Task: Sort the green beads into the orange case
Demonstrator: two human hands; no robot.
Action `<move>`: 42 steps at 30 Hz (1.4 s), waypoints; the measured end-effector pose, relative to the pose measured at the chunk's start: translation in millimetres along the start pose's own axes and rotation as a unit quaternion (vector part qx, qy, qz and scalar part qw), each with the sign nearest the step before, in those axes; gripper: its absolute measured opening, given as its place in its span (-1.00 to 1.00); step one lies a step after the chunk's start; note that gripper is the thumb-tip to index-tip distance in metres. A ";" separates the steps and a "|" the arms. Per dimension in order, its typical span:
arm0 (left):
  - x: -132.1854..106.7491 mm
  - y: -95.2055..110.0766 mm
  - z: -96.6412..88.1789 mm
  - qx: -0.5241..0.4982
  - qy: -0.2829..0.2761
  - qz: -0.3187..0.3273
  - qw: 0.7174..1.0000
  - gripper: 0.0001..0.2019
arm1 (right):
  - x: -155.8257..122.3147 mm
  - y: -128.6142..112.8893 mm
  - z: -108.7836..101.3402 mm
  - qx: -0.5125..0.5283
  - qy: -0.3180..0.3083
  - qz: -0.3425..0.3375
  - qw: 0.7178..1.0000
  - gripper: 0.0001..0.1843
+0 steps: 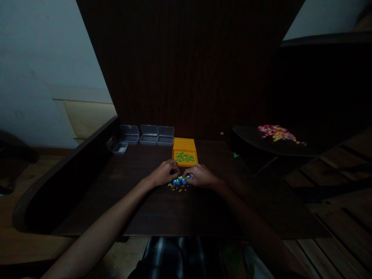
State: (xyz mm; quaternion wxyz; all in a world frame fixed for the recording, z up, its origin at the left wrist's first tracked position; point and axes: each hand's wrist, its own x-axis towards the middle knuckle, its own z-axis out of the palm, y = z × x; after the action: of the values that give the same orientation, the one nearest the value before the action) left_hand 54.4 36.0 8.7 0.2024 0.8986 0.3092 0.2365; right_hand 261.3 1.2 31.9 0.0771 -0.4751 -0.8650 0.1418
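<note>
A small pile of toy building bricks (pixel 179 182), mostly blue, yellow and white, lies on the dark tabletop in front of me. My left hand (pixel 166 173) rests at the pile's left side, its fingers curled down toward the bricks. From the right, my right hand (pixel 201 176) reaches over the pile with thumb and fingers drawn together. What either hand's fingertips hold is too small and dim to make out. Just beyond the hands sits an open yellow box (pixel 185 144), with loose green bricks (pixel 185 157) spread inside it.
Open clear plastic boxes (pixel 149 138) stand along the back left; a smaller clear box (pixel 120 148) holds something white. On a dark shelf (pixel 247 133) at right lies a heap of pink and yellow pieces (pixel 277 133). A green piece (pixel 235 155) lies near it. A raised side panel (pixel 66 174) borders the left.
</note>
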 end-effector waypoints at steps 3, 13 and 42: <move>0.1 2.0 -1.2 -0.006 0.000 0.001 1.000 -0.88 | 0.2 -0.5 -1.6 0.015 0.022 -0.001 1.000 -0.80; 2.0 0.4 -4.1 -0.044 0.033 0.009 0.998 -0.83 | 6.3 30.7 -7.4 0.094 0.175 0.071 0.977 -0.76; 11.9 1.7 -2.1 -0.010 0.110 0.016 0.994 -0.86 | 18.3 27.5 1.2 0.196 0.168 -0.006 0.966 -0.68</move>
State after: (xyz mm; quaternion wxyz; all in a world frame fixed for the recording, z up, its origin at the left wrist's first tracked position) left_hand 62.2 42.9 14.8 0.1720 0.8699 0.3131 0.3400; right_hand 273.1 30.4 22.0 0.3135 -0.4624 -0.7978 0.2266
